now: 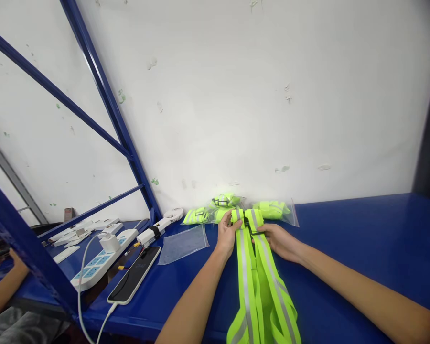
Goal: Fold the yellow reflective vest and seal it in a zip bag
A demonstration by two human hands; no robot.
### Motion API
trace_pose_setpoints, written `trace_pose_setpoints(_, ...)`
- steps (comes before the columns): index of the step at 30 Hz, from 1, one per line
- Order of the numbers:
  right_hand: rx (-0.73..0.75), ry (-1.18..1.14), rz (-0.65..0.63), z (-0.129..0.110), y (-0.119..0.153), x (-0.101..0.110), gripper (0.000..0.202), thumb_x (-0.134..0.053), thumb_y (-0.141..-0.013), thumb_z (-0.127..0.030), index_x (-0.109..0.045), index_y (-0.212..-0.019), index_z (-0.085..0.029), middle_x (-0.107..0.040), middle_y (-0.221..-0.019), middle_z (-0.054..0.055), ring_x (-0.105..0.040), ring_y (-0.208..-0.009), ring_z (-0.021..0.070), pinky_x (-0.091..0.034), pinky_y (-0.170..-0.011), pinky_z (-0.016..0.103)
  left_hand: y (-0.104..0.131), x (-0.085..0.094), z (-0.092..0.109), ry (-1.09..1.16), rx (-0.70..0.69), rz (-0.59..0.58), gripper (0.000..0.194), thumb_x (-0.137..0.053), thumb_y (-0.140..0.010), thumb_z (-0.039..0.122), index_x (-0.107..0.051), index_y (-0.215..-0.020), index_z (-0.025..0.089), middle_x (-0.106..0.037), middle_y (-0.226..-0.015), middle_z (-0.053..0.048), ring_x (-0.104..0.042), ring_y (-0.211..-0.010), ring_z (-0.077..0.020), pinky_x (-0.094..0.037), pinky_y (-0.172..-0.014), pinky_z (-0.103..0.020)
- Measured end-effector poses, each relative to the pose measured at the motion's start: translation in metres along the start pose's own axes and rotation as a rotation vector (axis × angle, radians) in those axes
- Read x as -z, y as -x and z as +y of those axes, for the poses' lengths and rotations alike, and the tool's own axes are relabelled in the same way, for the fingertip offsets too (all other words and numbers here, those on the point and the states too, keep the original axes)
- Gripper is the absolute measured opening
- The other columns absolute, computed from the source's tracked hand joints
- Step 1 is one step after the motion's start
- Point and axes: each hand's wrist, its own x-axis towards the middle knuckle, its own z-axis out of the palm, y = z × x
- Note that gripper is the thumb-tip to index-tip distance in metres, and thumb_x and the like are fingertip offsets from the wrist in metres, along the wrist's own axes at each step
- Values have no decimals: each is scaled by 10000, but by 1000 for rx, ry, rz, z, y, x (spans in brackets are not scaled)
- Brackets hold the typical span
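A neon yellow reflective vest point(244, 277) made of straps with silver stripes lies lengthwise on the blue table, its near end running out of the bottom of the view. My left hand point(228, 233) pinches the far end of its left strap, thumb on top. On the right strap, beside a black buckle, my right hand point(280, 241) is closed, with some fingertips hidden under the fabric. Just beyond both hands are several bagged yellow reflective vests point(271, 209) against the wall. An empty clear zip bag point(184, 244) lies flat to the left of my left hand.
Left of me are a charging phone point(135, 276), a white power strip point(102, 260) with a plugged-in charger, and a small white fan point(174, 214). A blue metal frame point(103, 91) rises there. Another person's arm point(7, 286) shows at far left.
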Motion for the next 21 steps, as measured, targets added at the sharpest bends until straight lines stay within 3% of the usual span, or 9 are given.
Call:
trace_pose_setpoints(4, 64, 54, 8, 6, -4, 2, 146, -682, -803, -214, -669, -905, -111, -745, -903, 126, -713, -772, 217, -579, -720, 307, 1, -2, 4, -104, -48, 72, 472, -787, -610, 229, -619, -1051, 215, -633, -1087, -67, -515, -1168, -254, -416, -913, -310)
trace_pose_setpoints(9, 22, 15, 16, 7, -2, 2, 141, -649, -838, -244, -649, -888, -111, -738, -789, 112, -699, -664, 194, -574, -639, 290, 2, -4, 14, -81, -112, -62, 357, -725, -605, 137, -611, -933, 219, -609, -931, -1, -566, -909, -167, -419, -759, -238)
trace_pose_setpoints(13, -84, -57, -66, 6, 2, -1, 174, -565, -889, -276, -591, -972, -126, -733, -803, 120, -699, -652, 208, -574, -613, 327, 2, 0, 14, -96, -117, -58, 188, -687, -604, 105, -592, -746, 183, -583, -813, 20, -551, -775, -128, -405, -688, -214)
trace_pose_setpoints(15, -43, -64, -80, 6, 3, -2, 200, -560, -881, -216, -554, -1069, -146, -735, -826, 110, -710, -683, 217, -579, -650, 348, 4, 1, 15, -99, -83, -65, 315, -695, -623, 116, -629, -917, 205, -621, -921, 1, -582, -841, -146, -429, -731, -230)
trace_pose_setpoints(18, 32, -67, -49, 7, 3, -5, 374, -569, -862, -156, -481, -1222, -199, -733, -821, 70, -714, -677, 209, -583, -686, 364, 7, -1, 19, -116, -42, -85, 609, -725, -664, 168, -539, -1236, 259, -631, -1101, -42, -588, -1021, -193, -448, -842, -272)
trace_pose_setpoints(21, 103, -81, 14, 8, 3, -9, 469, -600, -840, -157, -445, -1275, -239, -729, -807, 49, -714, -674, 212, -587, -664, 364, 10, -6, 19, -165, -2, -138, 496, -739, -705, 276, -583, -1171, 205, -652, -1085, -76, -604, -1006, -220, -459, -865, -307)
